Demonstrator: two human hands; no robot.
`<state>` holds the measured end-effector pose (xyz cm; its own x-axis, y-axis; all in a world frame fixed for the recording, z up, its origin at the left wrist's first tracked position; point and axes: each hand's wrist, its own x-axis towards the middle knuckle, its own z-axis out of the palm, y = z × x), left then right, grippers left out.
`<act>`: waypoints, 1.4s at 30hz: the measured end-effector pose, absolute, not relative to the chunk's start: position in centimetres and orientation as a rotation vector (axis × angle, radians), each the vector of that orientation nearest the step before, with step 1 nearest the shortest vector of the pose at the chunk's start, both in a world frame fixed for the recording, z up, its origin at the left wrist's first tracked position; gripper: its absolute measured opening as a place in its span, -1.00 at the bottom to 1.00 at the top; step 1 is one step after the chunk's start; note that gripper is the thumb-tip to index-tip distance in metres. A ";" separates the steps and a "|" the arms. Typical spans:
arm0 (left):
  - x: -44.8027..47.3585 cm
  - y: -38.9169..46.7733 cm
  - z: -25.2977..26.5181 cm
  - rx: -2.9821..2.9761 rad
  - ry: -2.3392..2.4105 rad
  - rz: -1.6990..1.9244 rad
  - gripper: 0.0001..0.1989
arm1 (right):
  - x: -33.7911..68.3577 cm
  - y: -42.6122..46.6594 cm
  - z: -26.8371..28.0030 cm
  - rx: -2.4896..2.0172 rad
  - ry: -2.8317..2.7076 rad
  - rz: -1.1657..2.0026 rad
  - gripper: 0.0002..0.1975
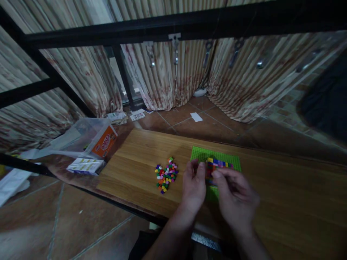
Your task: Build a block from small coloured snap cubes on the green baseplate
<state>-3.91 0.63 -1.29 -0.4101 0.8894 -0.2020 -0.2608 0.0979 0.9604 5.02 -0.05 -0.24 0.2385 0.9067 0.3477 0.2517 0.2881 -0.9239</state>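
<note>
A green studded baseplate (230, 159) lies on the wooden table, with a built patch of small coloured bricks (217, 163) on it. My left hand (194, 184) is at the plate's left side, fingers curled in and thumb beside them; anything inside them is hidden. Over the brick patch, my right hand (238, 196) has thumb and forefinger pinched together, and what is between the tips is too small to make out. Both hands cover part of the plate. To the left sits a loose heap of small coloured bricks (166, 175).
The wooden table (130, 159) stands on a tiled floor. Left of it are a clear plastic bin (81, 135) with an orange label and a white-and-yellow box (86, 166). Striped curtains (168, 76) hang behind a dark metal frame (151, 32). A white paper (196, 117) lies on the floor.
</note>
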 end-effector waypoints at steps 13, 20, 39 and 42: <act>-15.7 -1.2 2.7 -0.070 1.039 2.026 -0.74 | -4.7 4.6 -1.0 -1.456 -1.960 0.738 -0.80; -18.4 -2.3 3.3 -0.121 0.960 2.040 -0.77 | -7.8 7.3 -1.3 -1.686 -2.353 0.559 -0.87; -14.0 -2.9 3.1 1.117 1.174 1.465 -0.74 | -1.3 0.5 2.3 -0.897 -0.991 1.715 -0.80; -12.5 -2.6 3.1 1.236 1.195 1.453 -0.78 | 0.3 0.6 2.0 -0.899 -0.932 1.664 -0.81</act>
<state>-12.46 -2.59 3.09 -0.1380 0.9766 0.1651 -0.0268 -0.1703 0.9850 0.26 0.55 2.00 -0.2371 0.9628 -0.1294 -0.3925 -0.2168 -0.8938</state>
